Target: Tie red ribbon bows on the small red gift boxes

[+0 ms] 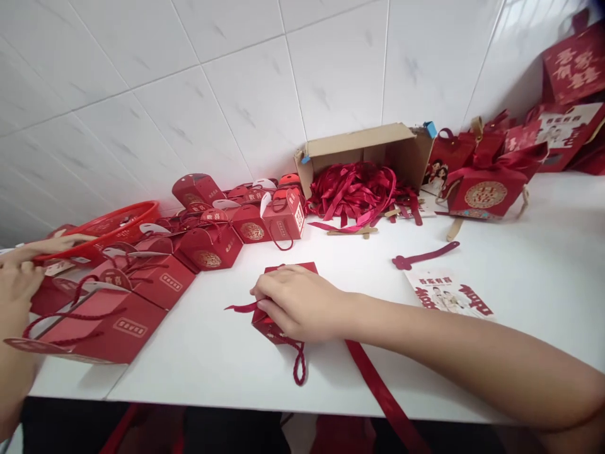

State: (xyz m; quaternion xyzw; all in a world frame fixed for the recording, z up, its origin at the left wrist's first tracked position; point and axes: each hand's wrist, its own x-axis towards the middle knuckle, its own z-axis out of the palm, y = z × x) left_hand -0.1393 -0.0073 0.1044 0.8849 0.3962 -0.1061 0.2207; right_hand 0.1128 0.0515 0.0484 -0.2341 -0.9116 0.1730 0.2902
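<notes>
Right hand (297,302): fingers curled down, gripping small red gift box (270,329), centre front of white tabletop (212,359). Left hand (19,280): at far left edge, fingers loosely extended beside larger red gift box (118,321); grasp cannot be told

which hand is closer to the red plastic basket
Left. The left hand reaches in from the far left, fingertips right beside the rim of the red basket. The right hand holds the small red box in the middle, well to the basket's right.
</notes>
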